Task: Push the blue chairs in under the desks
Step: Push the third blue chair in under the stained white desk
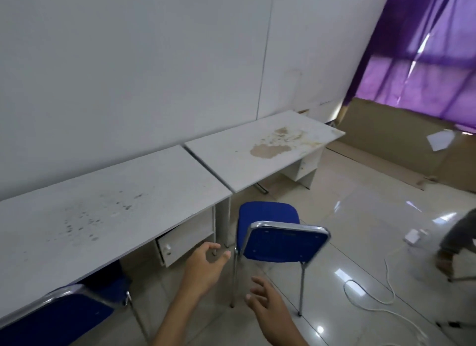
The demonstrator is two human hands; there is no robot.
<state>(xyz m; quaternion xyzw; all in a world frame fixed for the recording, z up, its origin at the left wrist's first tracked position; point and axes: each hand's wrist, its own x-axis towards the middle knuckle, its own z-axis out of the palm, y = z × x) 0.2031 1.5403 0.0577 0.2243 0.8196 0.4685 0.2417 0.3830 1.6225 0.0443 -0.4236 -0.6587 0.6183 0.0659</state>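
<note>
A blue chair [279, 242] with a chrome frame stands on the floor in front of the far white desk [257, 150], its seat outside the desk's edge. My left hand [204, 266] is open, just left of the chair's backrest and not touching it. Lower, below the backrest, my right hand [268, 309] is also open and holds nothing. A second blue chair [67, 312] at the bottom left has its seat tucked under the near white desk [103, 211].
The desks stand against a white wall. A drawer unit [185, 237] hangs under the near desk. A white cable [371, 296] lies on the shiny tiled floor at the right. Another person's leg [456, 240] is at the right edge. Cardboard sheets [401, 150] cover the far floor.
</note>
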